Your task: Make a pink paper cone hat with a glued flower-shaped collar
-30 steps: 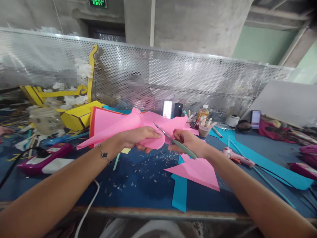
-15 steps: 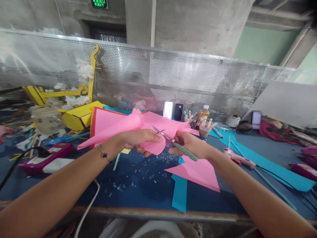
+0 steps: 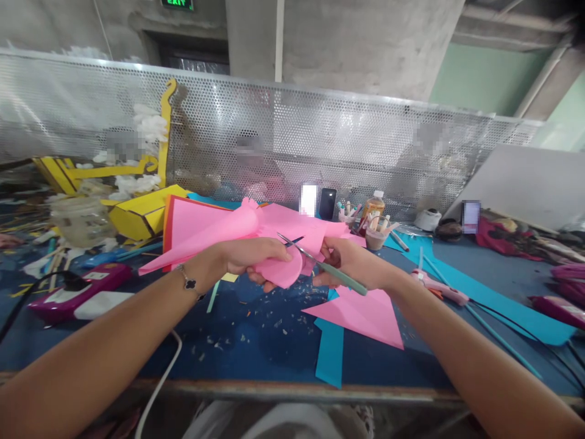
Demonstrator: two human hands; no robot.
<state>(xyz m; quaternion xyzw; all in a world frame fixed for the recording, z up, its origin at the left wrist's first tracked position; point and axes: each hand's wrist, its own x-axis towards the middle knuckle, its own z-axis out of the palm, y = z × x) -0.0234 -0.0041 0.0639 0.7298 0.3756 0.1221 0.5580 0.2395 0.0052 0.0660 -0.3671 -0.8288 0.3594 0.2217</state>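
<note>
My left hand grips a curved fold of pink paper, part of a large sheet that spreads up and to the left over an orange-edged stack. My right hand holds green-handled scissors, with their thin metal blades reaching left into the pink paper just beyond my left fingers. The two hands are close together but apart. Below them, a pink triangular piece of paper lies on the blue table top, over a teal paper strip.
A yellow cut-out structure and a glass jar stand at the left. A phone, a bottle and a pink glue gun sit on the right. Scraps litter the table. A perforated metal screen runs behind.
The scissors have tilted slightly, with their tips shifting left along the pink paper. Both hands have moved only a little, and the whole view has shifted slightly with my head.
</note>
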